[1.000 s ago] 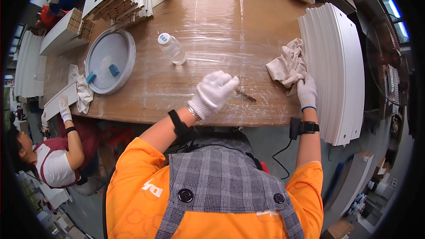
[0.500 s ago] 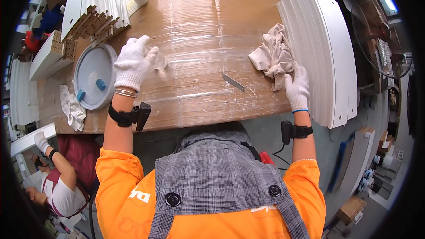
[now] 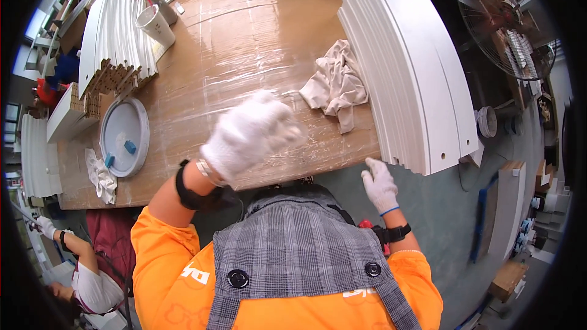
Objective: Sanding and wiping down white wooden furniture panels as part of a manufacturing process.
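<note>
My left hand [image 3: 251, 137], in a white knit glove, hovers over the front part of the wrapped table [image 3: 238, 43]. Motion blurs it. Its fingers look curled around something pale at the fingertips that I cannot make out. My right hand [image 3: 380, 188], gloved too, is beyond the table's front edge with thumb and fingers apart and nothing in it. It is just below the stack of white panels [image 3: 422, 67]. A crumpled beige cloth [image 3: 336, 82] lies against that stack. The flat metal strip seen earlier does not show; my left hand covers that area.
At left lie a round white lid [image 3: 142, 137] with a blue block [image 3: 129, 146] on it and a white rag [image 3: 101, 177]. Behind are more white panels [image 3: 122, 30] and a white cup [image 3: 153, 24]. A fan [image 3: 507, 24] stands right. A co-worker [image 3: 92, 275] works at lower left.
My left hand has swung right and nearer from beside the lid. My right hand has left the panel stack and dropped below the table edge. The view has shifted to the right.
</note>
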A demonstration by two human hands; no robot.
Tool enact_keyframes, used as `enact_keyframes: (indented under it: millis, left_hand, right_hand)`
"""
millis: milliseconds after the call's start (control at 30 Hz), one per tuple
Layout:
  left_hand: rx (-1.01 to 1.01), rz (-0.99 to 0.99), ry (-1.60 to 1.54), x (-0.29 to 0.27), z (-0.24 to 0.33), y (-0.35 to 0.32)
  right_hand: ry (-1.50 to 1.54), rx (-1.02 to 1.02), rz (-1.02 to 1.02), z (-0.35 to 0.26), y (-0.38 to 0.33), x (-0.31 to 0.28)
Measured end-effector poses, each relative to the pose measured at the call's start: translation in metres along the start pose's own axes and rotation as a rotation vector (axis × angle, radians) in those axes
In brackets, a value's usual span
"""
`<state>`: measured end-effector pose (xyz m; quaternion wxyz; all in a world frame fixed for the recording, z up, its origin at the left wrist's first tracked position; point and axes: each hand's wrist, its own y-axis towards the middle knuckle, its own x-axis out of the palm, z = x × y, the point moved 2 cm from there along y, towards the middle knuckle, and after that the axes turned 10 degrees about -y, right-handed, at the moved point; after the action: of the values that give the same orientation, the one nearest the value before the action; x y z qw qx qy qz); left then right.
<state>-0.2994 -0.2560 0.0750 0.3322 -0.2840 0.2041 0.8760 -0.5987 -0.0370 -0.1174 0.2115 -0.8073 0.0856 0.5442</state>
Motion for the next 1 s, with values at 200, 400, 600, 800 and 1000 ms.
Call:
enact_keyframes:
  millis: [200,400,600,800,1000]
  left_hand:
    - [0.228,-0.197,-0.009,0.124,0.051,0.072]
    - [0.242,-0.272,0.215,0.207,0.062,0.117]
    - [0.241,-0.092,0.125,0.204,0.058,0.104]
    - [0.149,0.179,0.276,0.107,0.011,-0.014]
    - [-0.468,0.561,0.472,0.022,0.026,-0.251]
  right_hand:
    - [-0.001,0.083,-0.166,0.046,-0.039,0.001]
    - [0.022,0.035,-0.256,0.076,-0.053,0.005]
    - [0.001,-0.109,-0.319,0.066,-0.033,-0.001]
    - [0.033,-0.448,-0.424,0.021,-0.008,0.0]
    - [-0.024,-0.88,-0.584,-0.086,0.004,0.044]
